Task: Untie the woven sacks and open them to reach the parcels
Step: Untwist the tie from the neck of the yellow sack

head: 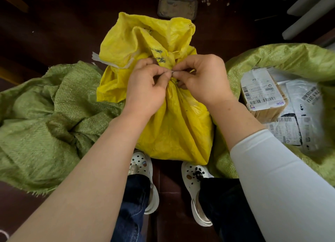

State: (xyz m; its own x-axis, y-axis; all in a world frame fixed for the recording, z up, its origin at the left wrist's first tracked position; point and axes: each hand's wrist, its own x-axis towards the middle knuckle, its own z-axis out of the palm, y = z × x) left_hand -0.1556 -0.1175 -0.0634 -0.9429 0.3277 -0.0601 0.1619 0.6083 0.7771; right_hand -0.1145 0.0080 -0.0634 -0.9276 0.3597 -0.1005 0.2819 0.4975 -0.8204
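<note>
- White clogs (pixel 141 166) stand against a yellow sack (pixel 174 133) on the floor (pixel 54 33).
- Left hand (pixel 145 89) and right hand (pixel 203 78) both pinch the tie (pixel 173 73) at its bunched neck.
- Left green sack (pixel 45 115) lies crumpled; right green sack (pixel 272 59) gapes, showing labelled parcels (pixel 262 93).

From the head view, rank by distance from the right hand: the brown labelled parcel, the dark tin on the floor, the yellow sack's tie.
1. Tie on the yellow sack, centre: the right hand pinches it.
2. Brown parcel, right, inside the open green sack.
3. Dark tin, floor beyond the sack.
</note>
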